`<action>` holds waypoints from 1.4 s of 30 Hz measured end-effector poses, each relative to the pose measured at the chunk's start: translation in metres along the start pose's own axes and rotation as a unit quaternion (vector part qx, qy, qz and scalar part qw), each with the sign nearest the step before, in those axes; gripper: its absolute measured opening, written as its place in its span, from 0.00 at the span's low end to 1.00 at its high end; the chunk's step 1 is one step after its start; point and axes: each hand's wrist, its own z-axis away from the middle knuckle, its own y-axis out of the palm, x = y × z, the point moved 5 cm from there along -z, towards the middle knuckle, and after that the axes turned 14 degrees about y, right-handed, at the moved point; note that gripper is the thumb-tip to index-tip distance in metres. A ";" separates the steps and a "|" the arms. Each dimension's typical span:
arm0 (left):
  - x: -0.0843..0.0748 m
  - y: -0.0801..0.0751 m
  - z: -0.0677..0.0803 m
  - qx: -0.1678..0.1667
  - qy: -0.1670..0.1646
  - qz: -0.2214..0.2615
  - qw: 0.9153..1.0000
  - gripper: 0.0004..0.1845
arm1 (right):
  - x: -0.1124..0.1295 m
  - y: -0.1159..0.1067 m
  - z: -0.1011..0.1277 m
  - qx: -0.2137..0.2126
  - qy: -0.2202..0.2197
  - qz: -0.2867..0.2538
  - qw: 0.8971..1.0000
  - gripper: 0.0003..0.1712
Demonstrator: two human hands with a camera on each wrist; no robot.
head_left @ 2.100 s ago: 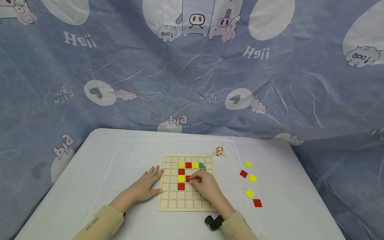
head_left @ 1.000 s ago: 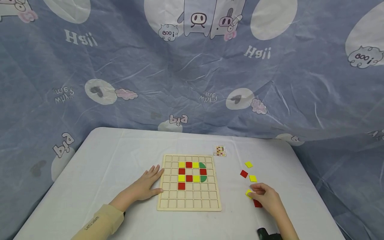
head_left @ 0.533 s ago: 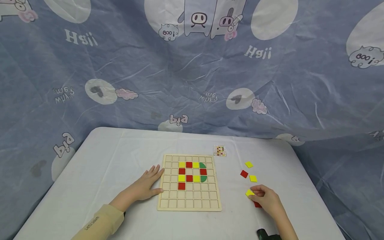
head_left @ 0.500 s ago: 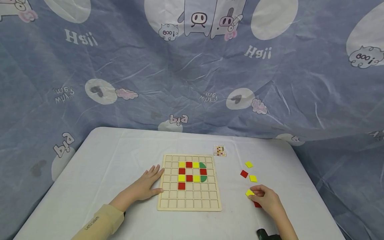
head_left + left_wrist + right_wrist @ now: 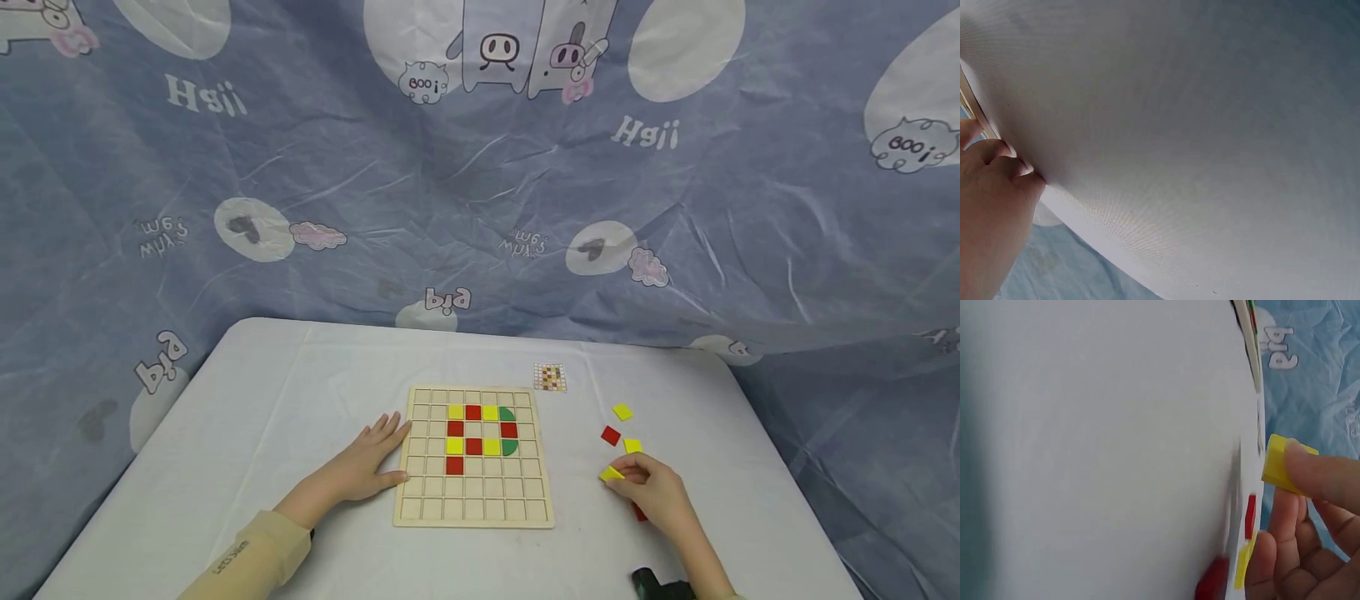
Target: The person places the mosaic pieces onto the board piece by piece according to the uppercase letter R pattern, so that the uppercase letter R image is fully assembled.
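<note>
My right hand (image 5: 660, 496) pinches a yellow square tile (image 5: 611, 473) between thumb and fingers. In the right wrist view that yellow tile (image 5: 1277, 464) shows raised, with the thumb across its face. A red tile (image 5: 640, 512) is partly hidden under the right hand. My left hand (image 5: 363, 462) lies with fingers spread, fingertips at the left edge of the wooden grid board (image 5: 472, 504). Red and yellow square tiles and two green rounded ones fill some cells, forming a ring with one red tile (image 5: 454, 466) below its lower left corner.
Past the right hand lie a yellow tile (image 5: 622, 412), a red tile (image 5: 611, 436) and another yellow tile (image 5: 633, 446). A small printed pattern card (image 5: 550, 377) lies beyond the board's far right corner. A patterned blue cloth (image 5: 420, 167) hangs behind the white table (image 5: 300, 375).
My right hand left the board, reached the loose tiles and took a yellow one, now shifted slightly left and away from me. A yellow and a green tile show on the board, uncovered. Left hand unmoved.
</note>
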 end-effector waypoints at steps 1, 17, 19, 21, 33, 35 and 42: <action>0.000 0.000 0.000 0.000 -0.001 -0.001 1.000 0.44 | 0.004 0.003 0.001 0.004 -0.003 -0.011 1.000 0.13; 0.000 0.000 -0.001 0.003 -0.003 -0.002 1.000 0.44 | 0.073 0.084 0.029 0.097 -0.056 -0.139 0.984 0.10; 0.000 0.000 -0.001 0.003 -0.002 0.000 1.000 0.44 | 0.082 0.092 0.034 0.114 -0.075 -0.138 0.981 0.10; 0.000 0.000 -0.001 0.002 -0.002 0.000 1.000 0.44 | 0.091 0.099 0.038 0.131 -0.097 -0.133 0.978 0.10; 0.001 0.003 -0.001 0.001 -0.008 -0.002 1.000 0.45 | 0.130 0.136 0.060 0.150 -0.183 -0.054 0.970 0.06; 0.002 0.004 -0.001 0.001 -0.010 -0.004 1.000 0.45 | 0.133 0.139 0.061 0.152 -0.182 -0.051 0.970 0.06; 0.002 0.003 -0.001 0.002 -0.013 -0.006 1.000 0.45 | 0.141 0.147 0.066 0.163 -0.186 -0.019 0.969 0.03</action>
